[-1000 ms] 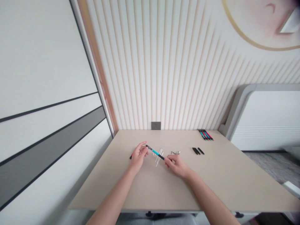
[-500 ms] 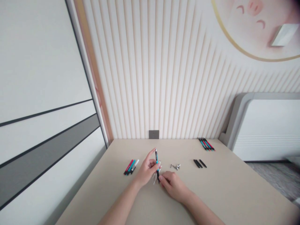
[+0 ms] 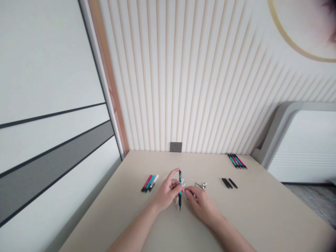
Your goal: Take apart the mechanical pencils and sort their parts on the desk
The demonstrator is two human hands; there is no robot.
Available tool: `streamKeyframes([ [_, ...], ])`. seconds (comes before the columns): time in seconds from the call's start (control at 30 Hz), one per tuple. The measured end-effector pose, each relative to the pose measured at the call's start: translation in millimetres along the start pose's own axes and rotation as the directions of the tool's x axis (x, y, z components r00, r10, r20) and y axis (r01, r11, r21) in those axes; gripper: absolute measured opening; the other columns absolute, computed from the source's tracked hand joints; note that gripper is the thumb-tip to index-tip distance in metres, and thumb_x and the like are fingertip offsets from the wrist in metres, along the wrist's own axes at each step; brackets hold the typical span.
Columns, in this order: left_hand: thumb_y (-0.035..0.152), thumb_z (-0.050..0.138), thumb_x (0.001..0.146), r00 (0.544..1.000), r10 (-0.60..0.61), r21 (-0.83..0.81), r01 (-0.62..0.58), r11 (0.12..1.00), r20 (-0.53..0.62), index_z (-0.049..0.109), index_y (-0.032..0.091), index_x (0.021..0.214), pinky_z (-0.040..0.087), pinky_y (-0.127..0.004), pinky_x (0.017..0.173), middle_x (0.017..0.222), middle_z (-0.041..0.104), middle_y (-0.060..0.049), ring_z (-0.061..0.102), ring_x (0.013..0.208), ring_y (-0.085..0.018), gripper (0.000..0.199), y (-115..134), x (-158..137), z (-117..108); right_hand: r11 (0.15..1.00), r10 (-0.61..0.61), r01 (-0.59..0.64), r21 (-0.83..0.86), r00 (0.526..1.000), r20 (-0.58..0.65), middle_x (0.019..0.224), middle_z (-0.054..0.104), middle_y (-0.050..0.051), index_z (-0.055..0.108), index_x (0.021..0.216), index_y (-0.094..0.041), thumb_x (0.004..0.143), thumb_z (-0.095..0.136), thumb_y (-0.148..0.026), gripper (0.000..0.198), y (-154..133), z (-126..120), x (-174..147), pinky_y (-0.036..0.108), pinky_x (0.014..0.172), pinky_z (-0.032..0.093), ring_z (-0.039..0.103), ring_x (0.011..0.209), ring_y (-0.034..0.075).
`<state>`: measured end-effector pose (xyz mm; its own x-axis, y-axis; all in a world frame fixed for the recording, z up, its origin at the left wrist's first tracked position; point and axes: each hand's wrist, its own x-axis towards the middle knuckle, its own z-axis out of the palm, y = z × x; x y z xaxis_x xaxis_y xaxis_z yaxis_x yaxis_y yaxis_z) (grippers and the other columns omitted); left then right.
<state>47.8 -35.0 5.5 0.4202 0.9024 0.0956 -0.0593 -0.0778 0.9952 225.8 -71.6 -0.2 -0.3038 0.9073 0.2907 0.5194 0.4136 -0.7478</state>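
My left hand [image 3: 168, 194] is closed around a black and blue pen [image 3: 180, 202], which stands nearly upright with its point down. The index finger of that hand rests on the pen's top end. Just right of the pen is my right hand [image 3: 201, 203], its fingers curled and its thumb and index fingertips close together by the left thumb. Whether anything sits between those fingertips is too small to tell. Behind the pen, partly hidden by my left hand, lie several thin white refills [image 3: 176, 202]. Small silvery metal parts [image 3: 204, 186] lie just beyond my right hand.
On the left of the table [image 3: 126, 210] lie pink, blue and white pen barrels [image 3: 149, 183] with black ends. Black pen grips [image 3: 229, 183] are at the right. Several pens [image 3: 237, 161] lie in a row at the back right. A socket [image 3: 175, 147] is on the ribbed wall.
My right hand has moved up from the pen's point to beside its middle. The pen is more upright, still in my left hand. The whole view has shifted slightly.
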Motion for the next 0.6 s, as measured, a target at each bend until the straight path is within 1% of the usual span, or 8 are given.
streamKeyframes([
  [0.13, 0.030, 0.067, 0.081, 1.000, -0.005, -0.003, 0.005, 1.000, 0.005, 0.041, 0.022, 0.134, 0.038, -0.021, 0.056, 0.070, 0.057, 0.003, 0.050, 0.059, -0.010, 0.060, 1.1, -0.8, -0.3, 0.999, -0.019, 0.019, -0.026, 1.000, 0.009, 0.082, 0.068, 0.006, 0.065, 0.088, -0.020, 0.099, 0.035, -0.040, 0.038, 0.9, 0.2, -0.5, 0.028, 0.070, 0.042, 0.060, 0.076, 0.018],
  [0.27, 0.033, 0.066, 0.082, 1.000, -0.008, -0.013, 0.007, 1.000, -0.023, 0.035, 0.023, 0.140, 0.039, -0.021, 0.057, 0.071, 0.057, 0.003, 0.051, 0.061, -0.011, 0.067, 1.7, -0.3, -0.6, 0.999, -0.033, 0.034, -0.041, 0.999, 0.022, 0.084, 0.069, 0.006, 0.067, 0.095, -0.020, 0.099, 0.036, -0.037, 0.036, 1.2, 0.5, -1.2, 0.029, 0.073, 0.043, 0.061, 0.077, 0.018],
  [0.43, 0.036, 0.068, 0.080, 1.000, -0.025, -0.005, 0.025, 1.000, -0.019, 0.040, 0.022, 0.135, 0.038, -0.021, 0.056, 0.071, 0.059, 0.003, 0.050, 0.059, -0.011, 0.064, -0.5, 1.4, -1.8, 0.998, -0.041, 0.041, -0.044, 0.999, 0.020, 0.086, 0.070, 0.006, 0.068, 0.097, -0.020, 0.098, 0.038, -0.035, 0.033, 1.7, 0.7, -0.6, 0.029, 0.075, 0.044, 0.062, 0.079, 0.019],
  [0.53, 0.038, 0.066, 0.082, 1.000, -0.020, -0.011, 0.020, 1.000, -0.019, 0.035, 0.022, 0.139, 0.039, -0.022, 0.057, 0.073, 0.060, 0.002, 0.053, 0.063, -0.012, 0.067, -1.4, 1.8, -2.3, 0.997, -0.047, 0.048, -0.055, 0.999, 0.025, 0.087, 0.070, 0.006, 0.068, 0.099, -0.020, 0.099, 0.038, -0.034, 0.033, 1.1, 0.2, -0.7, 0.029, 0.076, 0.044, 0.061, 0.081, 0.019],
  [0.6, 0.038, 0.065, 0.083, 1.000, -0.014, -0.008, 0.014, 1.000, -0.015, 0.036, 0.021, 0.139, 0.039, -0.022, 0.058, 0.073, 0.059, 0.002, 0.053, 0.064, -0.012, 0.066, -1.8, 1.9, -2.6, 0.996, -0.050, 0.052, -0.067, 0.998, 0.033, 0.087, 0.070, 0.006, 0.068, 0.100, -0.020, 0.099, 0.038, -0.033, 0.032, 0.7, 0.1, -1.2, 0.029, 0.076, 0.044, 0.061, 0.081, 0.019],
])
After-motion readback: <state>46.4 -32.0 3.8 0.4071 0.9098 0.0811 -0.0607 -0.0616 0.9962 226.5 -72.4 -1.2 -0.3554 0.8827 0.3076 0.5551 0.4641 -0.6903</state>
